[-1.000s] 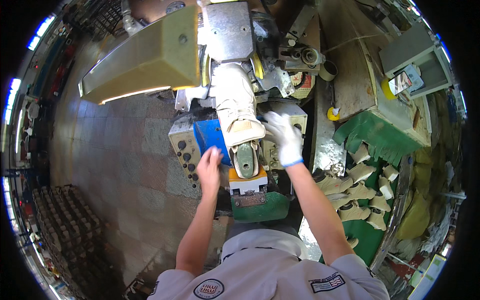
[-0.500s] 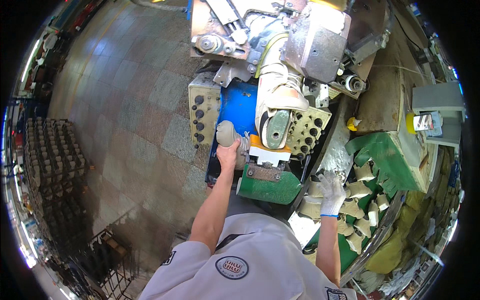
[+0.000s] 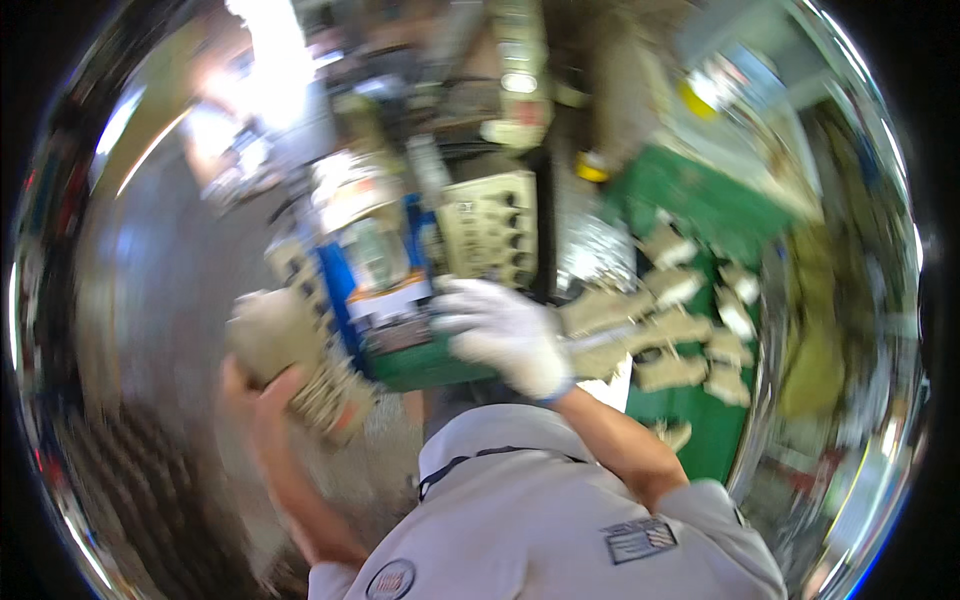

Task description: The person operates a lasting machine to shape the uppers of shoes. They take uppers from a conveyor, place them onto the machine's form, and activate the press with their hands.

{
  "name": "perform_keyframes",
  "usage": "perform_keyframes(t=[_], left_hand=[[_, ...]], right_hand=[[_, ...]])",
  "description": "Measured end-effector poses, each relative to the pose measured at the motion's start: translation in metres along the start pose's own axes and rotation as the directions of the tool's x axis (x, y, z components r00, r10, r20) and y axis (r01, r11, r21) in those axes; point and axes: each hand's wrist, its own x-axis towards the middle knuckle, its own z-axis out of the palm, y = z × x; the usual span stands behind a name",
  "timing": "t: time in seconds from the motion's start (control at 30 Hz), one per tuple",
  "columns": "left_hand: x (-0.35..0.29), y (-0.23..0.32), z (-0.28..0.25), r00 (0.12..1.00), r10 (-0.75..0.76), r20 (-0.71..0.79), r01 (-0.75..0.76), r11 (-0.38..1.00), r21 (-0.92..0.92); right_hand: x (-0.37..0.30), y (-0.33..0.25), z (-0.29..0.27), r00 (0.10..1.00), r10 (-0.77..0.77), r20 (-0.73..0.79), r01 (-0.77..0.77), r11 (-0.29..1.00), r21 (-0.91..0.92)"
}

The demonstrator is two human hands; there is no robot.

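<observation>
My bare left hand (image 3: 262,395) grips a beige laced shoe (image 3: 290,350) on the left, out beside the machine. The thumb and fingers close around its lower side, and motion blurs it. My right hand (image 3: 505,335), in a white glove, reaches across in front of the machine with its fingers stretched out. I see nothing held in it. It hovers by the green curved pad (image 3: 430,365), though I cannot tell whether it touches. Another beige shoe (image 3: 350,190) sits in the machine, with a green last bottom (image 3: 375,255) facing me.
A beige control panel with dark knobs (image 3: 490,230) stands right of the machined shoe. Several beige shoe pieces (image 3: 680,370) lie on a green surface (image 3: 715,440) at right. A green sheet (image 3: 690,195) hangs behind them. Dark racks (image 3: 150,490) stand at lower left.
The view has turned, so the machine appears further left. My left hand has carried its shoe left, away from the machine. My right hand has moved from the shoe pieces to the machine's front.
</observation>
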Motion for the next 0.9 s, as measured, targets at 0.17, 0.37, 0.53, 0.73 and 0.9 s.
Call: perform_keyframes(t=[0.17, 0.37, 0.53, 0.73, 0.9], left_hand=[[0.007, 0.064, 0.084, 0.875, 0.187, 0.446, -0.016, 0.933, -0.361], [-0.066, 0.055, 0.251, 0.638, 0.223, 0.737, 0.014, 0.954, -0.300], [-0.079, 0.028, 0.400, 0.340, -0.147, 0.929, 0.035, 0.989, 0.143], [-0.029, 0.029, 0.528, 0.186, -0.309, 0.933, 0.038, 0.951, 0.307], [-0.014, -0.004, 0.623, 0.076, -0.187, 0.980, -0.484, 0.852, 0.200]], right_hand=[[0.002, 0.018, 0.035, 0.960, -0.271, -0.074, 0.279, 0.890, 0.361], [-0.082, 0.010, -0.081, 0.743, 0.112, -0.660, 0.362, 0.763, 0.536], [-0.115, 0.063, -0.166, 0.362, 0.133, -0.923, 0.510, 0.800, 0.315], [-0.226, 0.110, -0.280, -0.091, -0.143, -0.985, -0.020, 0.990, -0.142], [-0.419, 0.277, -0.381, -0.684, 0.195, -0.703, -0.036, 0.953, 0.300]])
